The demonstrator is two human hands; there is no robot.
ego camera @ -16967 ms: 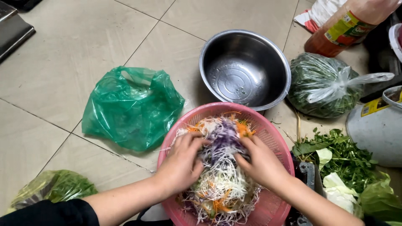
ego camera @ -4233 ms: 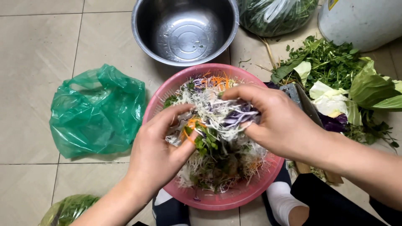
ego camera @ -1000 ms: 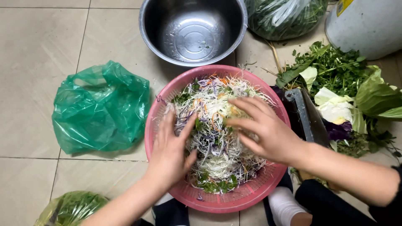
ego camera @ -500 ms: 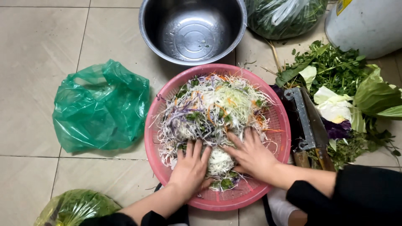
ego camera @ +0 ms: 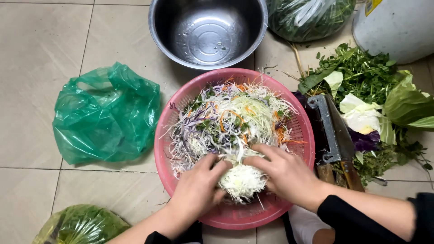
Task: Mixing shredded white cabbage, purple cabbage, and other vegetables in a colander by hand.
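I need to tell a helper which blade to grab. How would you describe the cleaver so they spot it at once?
Start at the pink basket of shredded vegetables. Just off its right rim, beside the pile of leafy greens, lies the cleaver, wooden handle toward the person. It is the only flat, dark metal thing among soft leaves.

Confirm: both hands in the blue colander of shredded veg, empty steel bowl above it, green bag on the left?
Not quite: the colander is pink, not blue, as the head view shows. The rest holds: the left hand and right hand are in the shredded vegetables, the empty steel bowl sits above it, and the green bag lies on the left.
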